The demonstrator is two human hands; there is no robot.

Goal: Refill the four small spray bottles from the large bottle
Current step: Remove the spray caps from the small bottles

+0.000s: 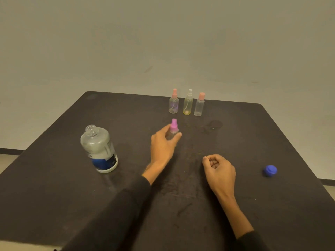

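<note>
The large clear bottle (98, 149) with a blue label stands uncapped at the left of the dark table (253, 142). Its blue cap (270, 170) lies at the right. My left hand (163, 145) is wrapped around a small spray bottle with a magenta top (174, 126), upright in the middle. Three more small bottles stand in a row behind it: one with a pink sprayer (174, 102), a yellowish one with a white sprayer (188, 103), and one with a pink cap (199, 105). My right hand (218, 169) rests curled on the table, holding nothing.
A wet-looking smear (213, 125) marks the table to the right of the held bottle. The table's far edge runs just behind the row of bottles, with a plain wall and floor beyond.
</note>
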